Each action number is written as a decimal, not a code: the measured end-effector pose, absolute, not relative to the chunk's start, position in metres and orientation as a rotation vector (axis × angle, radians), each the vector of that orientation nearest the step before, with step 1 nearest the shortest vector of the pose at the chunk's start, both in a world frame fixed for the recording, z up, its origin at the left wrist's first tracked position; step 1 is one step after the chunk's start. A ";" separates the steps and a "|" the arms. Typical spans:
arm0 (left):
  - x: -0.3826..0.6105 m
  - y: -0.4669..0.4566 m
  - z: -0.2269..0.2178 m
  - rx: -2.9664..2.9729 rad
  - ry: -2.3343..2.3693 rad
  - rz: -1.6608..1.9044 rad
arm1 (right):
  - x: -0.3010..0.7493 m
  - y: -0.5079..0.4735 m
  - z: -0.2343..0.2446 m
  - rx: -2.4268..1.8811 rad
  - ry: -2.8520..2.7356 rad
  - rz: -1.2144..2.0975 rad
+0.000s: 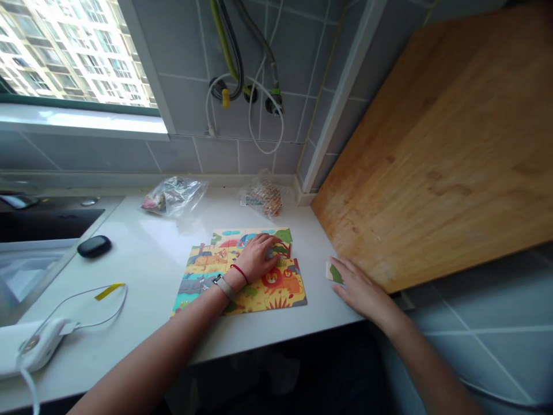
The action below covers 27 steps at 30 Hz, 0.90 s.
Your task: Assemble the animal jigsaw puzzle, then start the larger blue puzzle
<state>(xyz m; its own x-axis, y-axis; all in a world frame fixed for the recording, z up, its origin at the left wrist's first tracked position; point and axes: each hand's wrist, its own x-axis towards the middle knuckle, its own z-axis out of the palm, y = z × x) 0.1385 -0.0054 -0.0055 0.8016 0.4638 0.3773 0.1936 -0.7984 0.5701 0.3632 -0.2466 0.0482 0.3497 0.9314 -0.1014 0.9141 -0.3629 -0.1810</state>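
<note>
My left hand (258, 257), loosely spread on the puzzle (203, 259), could split it by dragging; my right hand (359, 289) flanks a piece (334, 274), hold unclear: weak pinching might drop it.

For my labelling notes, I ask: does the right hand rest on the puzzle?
No, the right hand is apart from the puzzle, at a loose piece to its right.

I see a black oval object (94, 246) on the desk (147, 253) beside the sink (111, 204), a wooden board (449, 155) to my right.
</note>
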 end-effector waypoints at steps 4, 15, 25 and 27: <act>0.138 0.000 -0.011 2.399 0.462 0.709 | 0.370 -0.233 0.061 -2.560 -1.722 0.436; 0.135 -0.003 -0.005 2.490 0.486 0.635 | 0.363 -0.199 0.082 -2.775 -1.610 0.598; 0.135 -0.011 -0.006 2.611 0.412 0.554 | 0.364 -0.187 0.088 -2.540 -1.662 0.655; 0.133 -0.012 -0.005 2.627 0.414 0.545 | 0.363 -0.182 0.083 -2.381 -1.611 0.661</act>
<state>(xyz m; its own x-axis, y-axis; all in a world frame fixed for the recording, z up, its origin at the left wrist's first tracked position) 0.1334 -0.0124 -0.0047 0.8785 0.3653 0.3078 0.1990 -0.8656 0.4595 0.3633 -0.1824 0.0834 0.3097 0.9162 -0.2542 0.8307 -0.3907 -0.3965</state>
